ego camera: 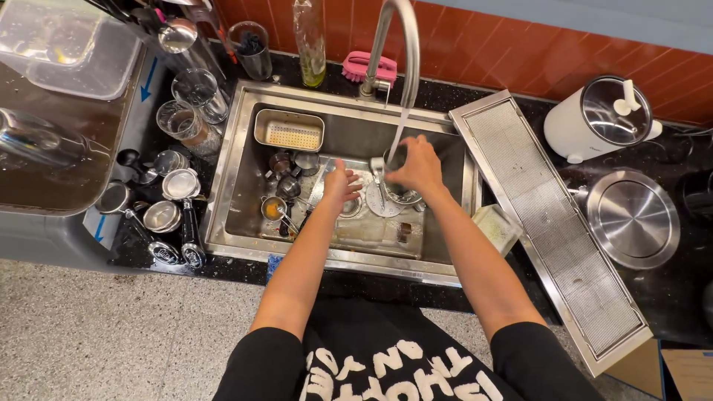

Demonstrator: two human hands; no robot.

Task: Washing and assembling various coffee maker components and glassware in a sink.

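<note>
Hands over steel sink [230, 193] under running faucet [407, 44].
Right hand [417, 167] curled round small metal cup [395, 160] beneath the stream; left hand [340, 184] spread, empty, above dirty cups [286, 167]. Portafilters [174, 215] crowding left, perforated drip tray [549, 223] right.

- Both bare forearms reach forward from short black sleeves and converge over the sink [238, 160].
- The left hand [340, 183] hovers above the sink's middle, fingers spread and pointing away, palm down, holding nothing.
- The right hand [417, 167] is just right of it, under the tap's stream, wrist bent, fingers curled down around a small metal piece [379, 167].
</note>
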